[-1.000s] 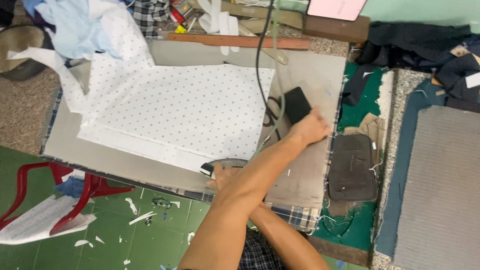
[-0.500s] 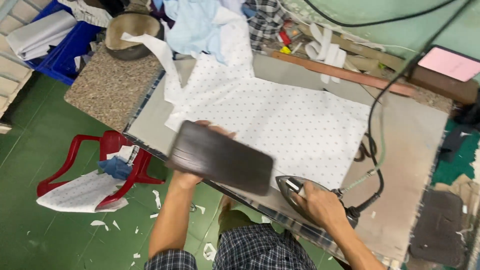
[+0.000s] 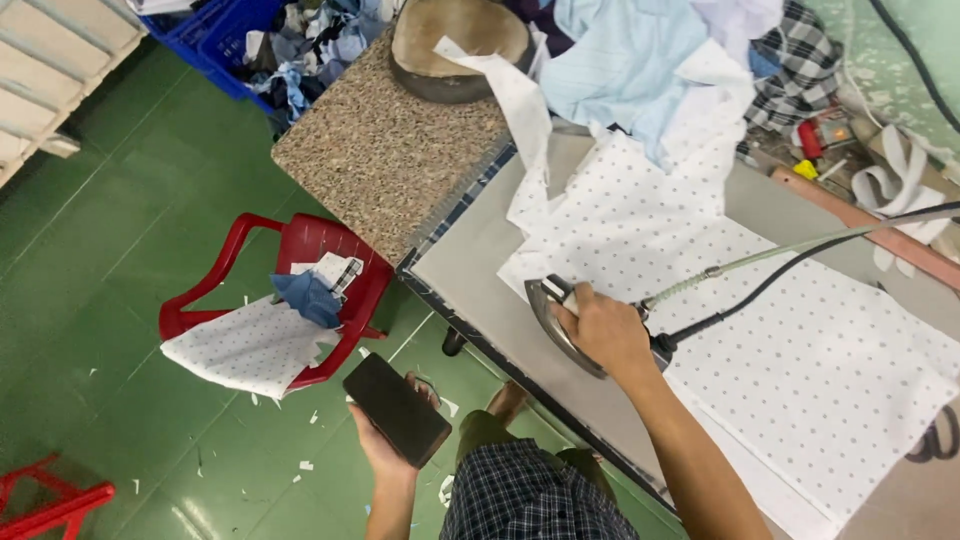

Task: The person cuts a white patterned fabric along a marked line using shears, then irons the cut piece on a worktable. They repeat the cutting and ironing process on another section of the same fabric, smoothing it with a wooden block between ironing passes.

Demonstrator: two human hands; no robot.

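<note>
We grip the iron [image 3: 560, 325] with our right hand [image 3: 600, 335], fingers wrapped on its handle, at the dotted white fabric [image 3: 760, 330] edge on the grey board [image 3: 470, 270]; left hand [image 3: 385, 445] clasps a dark flat pad [image 3: 397, 409] below the board, over the green floor [image 3: 120, 220]

Shiny metal iron [image 3: 560, 325] on matt dotted cloth [image 3: 790, 330]; speckled stone slab [image 3: 390, 150].

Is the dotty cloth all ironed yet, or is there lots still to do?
Not finished. The dotted white cloth lies spread flat on the grey ironing table, and its wide right part looks smooth. The right hand grips the iron at the cloth's left edge, while the left hand holds a dark flat pad off the table. The bunched upper end near the clothes pile looks unpressed.
</note>
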